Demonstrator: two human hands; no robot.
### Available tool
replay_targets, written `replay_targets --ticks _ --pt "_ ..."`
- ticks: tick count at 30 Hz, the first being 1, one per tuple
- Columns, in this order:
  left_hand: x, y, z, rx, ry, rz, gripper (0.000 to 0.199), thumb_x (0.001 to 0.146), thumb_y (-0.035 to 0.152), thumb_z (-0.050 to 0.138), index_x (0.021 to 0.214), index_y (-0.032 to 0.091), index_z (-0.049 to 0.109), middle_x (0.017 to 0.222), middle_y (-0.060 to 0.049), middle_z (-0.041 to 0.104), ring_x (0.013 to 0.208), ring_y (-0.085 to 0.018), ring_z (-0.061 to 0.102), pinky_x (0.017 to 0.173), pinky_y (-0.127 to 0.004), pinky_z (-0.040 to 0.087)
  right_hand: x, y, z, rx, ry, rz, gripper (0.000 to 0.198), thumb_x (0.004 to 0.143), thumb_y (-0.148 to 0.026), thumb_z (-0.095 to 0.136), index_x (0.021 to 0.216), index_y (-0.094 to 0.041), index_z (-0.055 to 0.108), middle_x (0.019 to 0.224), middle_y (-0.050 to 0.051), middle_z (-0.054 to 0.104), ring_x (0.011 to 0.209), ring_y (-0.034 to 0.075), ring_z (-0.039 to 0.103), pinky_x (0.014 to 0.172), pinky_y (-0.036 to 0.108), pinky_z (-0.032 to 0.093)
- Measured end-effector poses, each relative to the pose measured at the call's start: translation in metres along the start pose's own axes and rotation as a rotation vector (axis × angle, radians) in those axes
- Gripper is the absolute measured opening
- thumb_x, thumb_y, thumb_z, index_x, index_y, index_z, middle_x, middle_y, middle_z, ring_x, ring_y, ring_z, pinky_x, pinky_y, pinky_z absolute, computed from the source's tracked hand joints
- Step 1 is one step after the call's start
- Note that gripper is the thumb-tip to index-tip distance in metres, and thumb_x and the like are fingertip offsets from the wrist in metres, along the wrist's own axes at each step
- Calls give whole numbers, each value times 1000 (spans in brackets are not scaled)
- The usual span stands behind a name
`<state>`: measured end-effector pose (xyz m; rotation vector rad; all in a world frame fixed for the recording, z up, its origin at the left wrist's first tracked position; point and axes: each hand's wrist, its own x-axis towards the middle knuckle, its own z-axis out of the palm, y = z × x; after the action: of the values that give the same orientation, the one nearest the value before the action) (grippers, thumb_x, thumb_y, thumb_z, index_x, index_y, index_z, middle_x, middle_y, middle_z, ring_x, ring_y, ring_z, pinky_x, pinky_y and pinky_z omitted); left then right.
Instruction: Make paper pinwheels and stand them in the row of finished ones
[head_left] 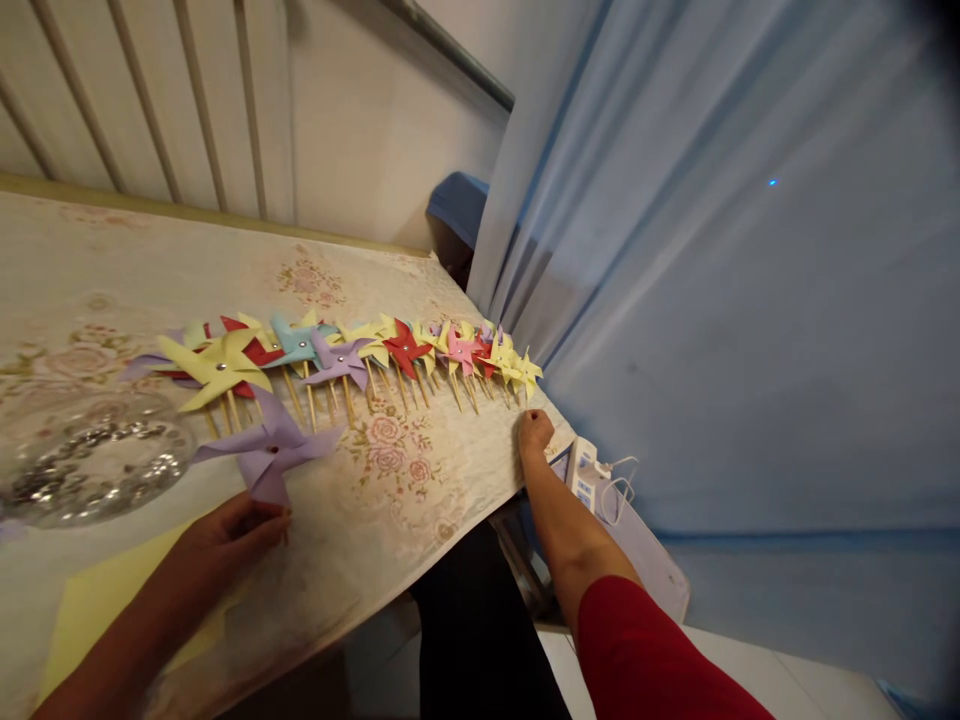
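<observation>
My left hand is closed around the lower part of a purple paper pinwheel, which it holds up above the table. At the far right end of the pinwheel row, my right hand is closed on the stick of a yellow pinwheel. Between the two hands lies a long row of pinwheels on wooden sticks, among them a red one, a pink one, a light blue one and a large yellow one. Their blades overlap, so some are partly hidden.
A clear round tray with small shiny metal pieces stands left. Yellow paper lies beneath my left arm. The floral tablecloth covers the table. A white power strip with a cable sits below the right edge, beside a blue curtain.
</observation>
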<state>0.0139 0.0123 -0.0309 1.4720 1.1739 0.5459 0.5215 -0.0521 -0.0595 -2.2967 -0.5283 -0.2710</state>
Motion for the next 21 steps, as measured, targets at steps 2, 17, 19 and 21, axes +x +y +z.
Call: replay_targets --ticks 2,17,19,21 --pt "0 1 0 -8 -5 14 42 64 54 69 82 17 66 76 -3 70 73 -20 61 66 -28 46 -10 -2 -2 33 6 13 28 79 -27 48 79 -16 73 81 12 75 74 22 63 67 28 42" --pt "-5 12 8 -143 -50 122 34 65 50 68 75 18 62 65 -1 65 65 -19 59 67 -32 46 -107 -58 18 241 -138 -64 22 77 -31 51 73 -18 67 73 5 73 69 19 63 68 26 46" --pt "-5 11 11 -143 -70 135 34 63 51 69 73 19 61 64 0 64 64 -19 59 65 -31 45 -116 -69 24 257 -157 -84 22 77 -31 50 71 -19 67 71 4 72 68 18 62 67 26 46" --pt "-5 9 13 -156 -90 167 33 64 50 68 73 20 60 62 1 63 63 -18 58 65 -31 44 -123 -78 28 266 -170 -101 22 77 -31 49 70 -20 66 71 4 71 67 18 62 68 26 45"
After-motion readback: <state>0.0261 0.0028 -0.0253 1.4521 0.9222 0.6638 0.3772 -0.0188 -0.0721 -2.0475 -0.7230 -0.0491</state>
